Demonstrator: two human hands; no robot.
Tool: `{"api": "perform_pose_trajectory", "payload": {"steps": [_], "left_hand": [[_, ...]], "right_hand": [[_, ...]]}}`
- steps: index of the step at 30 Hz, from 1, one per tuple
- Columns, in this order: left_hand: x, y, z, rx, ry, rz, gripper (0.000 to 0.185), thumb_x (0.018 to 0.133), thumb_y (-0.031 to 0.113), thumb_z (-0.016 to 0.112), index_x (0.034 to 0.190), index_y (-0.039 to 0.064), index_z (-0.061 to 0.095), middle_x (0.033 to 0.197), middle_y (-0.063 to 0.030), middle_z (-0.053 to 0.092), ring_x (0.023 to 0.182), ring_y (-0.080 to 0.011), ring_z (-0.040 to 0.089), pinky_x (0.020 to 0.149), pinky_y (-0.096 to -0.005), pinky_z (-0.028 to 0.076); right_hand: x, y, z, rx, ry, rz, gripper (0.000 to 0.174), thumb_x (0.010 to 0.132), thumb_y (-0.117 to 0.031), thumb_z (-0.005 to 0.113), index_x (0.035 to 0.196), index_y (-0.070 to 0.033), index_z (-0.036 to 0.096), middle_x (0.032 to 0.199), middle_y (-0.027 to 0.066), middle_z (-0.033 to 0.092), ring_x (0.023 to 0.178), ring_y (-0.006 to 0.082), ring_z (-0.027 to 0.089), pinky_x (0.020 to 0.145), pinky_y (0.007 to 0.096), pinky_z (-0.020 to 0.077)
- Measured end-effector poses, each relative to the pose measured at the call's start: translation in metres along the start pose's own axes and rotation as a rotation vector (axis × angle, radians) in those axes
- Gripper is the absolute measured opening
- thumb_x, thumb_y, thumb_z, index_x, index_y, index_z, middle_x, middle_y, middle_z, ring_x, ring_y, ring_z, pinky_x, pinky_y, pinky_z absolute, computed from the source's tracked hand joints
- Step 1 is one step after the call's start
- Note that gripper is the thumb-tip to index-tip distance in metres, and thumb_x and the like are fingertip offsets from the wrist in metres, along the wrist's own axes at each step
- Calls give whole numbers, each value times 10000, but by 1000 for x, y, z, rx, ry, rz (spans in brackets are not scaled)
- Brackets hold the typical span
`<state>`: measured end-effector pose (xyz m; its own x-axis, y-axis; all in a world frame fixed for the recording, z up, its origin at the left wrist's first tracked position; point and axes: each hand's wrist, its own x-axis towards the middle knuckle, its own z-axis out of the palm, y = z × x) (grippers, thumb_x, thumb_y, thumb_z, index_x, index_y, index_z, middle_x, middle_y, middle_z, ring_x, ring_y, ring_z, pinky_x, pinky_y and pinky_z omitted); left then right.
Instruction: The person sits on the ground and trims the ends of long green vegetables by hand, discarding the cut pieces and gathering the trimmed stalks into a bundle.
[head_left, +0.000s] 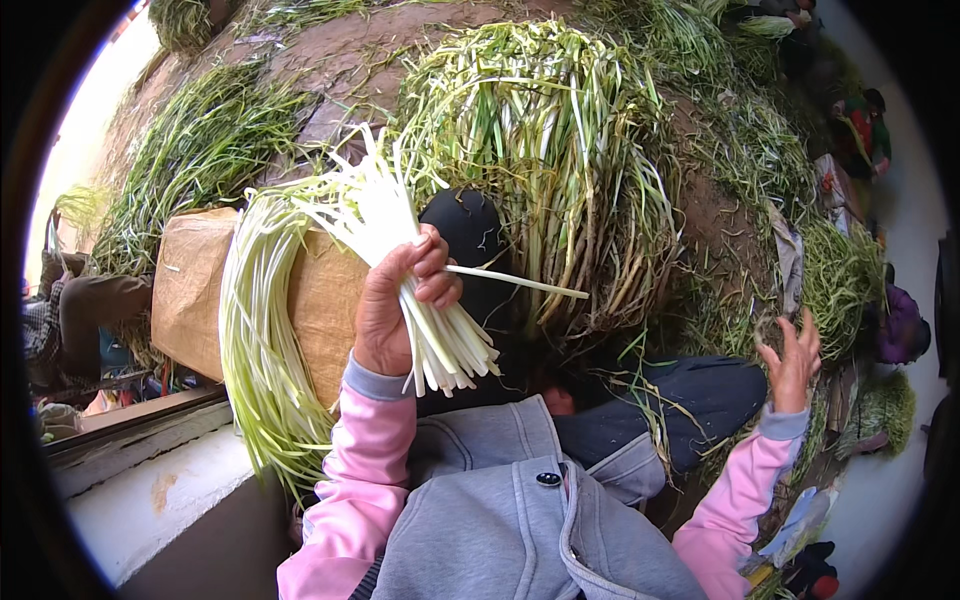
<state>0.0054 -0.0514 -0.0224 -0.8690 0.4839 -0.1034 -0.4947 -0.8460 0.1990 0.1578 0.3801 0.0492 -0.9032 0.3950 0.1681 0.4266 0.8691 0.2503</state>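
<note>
My left hand (409, 300) is closed round a thick bunch of pale, slender green stalks (442, 341), raised above my lap. One stalk sticks out to the right between its fingers. The bunch's leafy part fans up and to the left, beside a long curved bundle of similar stalks (262, 300) draped over a brown wrapped block (191, 289). My right hand (793, 358) is out to the right with its fingers apart and nothing in it, near leafy litter. Before my knees lies a large heap of leafy stalks with roots (555, 172).
More green heaps lie at the upper left (210, 142) and along the right (836, 289). A pale ledge (165, 480) borders the lower left. One person (82, 315) is close at the left; several others are at the far right. Leaf scraps litter the brown ground (352, 60).
</note>
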Motion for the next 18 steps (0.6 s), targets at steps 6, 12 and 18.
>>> {"api": "perform_pose_trajectory", "payload": {"steps": [6,12,18], "left_hand": [[-2,-9,-4,-19,-21,-37,146,852,106,502,969,22,481,677,-5,429,496,-84,402,516,-250,378],[-4,-9,0,-32,-10,-13,258,844,97,504,1081,-2,474,873,-86,544,523,-84,415,532,-247,385],[-5,-11,-5,14,-10,-3,253,816,86,534,1057,14,510,1161,-194,505,693,-145,472,663,-296,424]], "right_hand": [[-9,-165,-43,833,-24,-497,383,751,-69,625,1126,-47,545,1058,126,582,751,212,577,739,320,451],[-23,-235,-21,1201,-170,-765,188,825,-77,569,988,8,531,763,90,602,585,176,585,525,265,475],[-30,-235,-60,1685,-581,-266,191,925,-160,442,927,12,523,655,34,551,440,11,396,394,150,323]]}}
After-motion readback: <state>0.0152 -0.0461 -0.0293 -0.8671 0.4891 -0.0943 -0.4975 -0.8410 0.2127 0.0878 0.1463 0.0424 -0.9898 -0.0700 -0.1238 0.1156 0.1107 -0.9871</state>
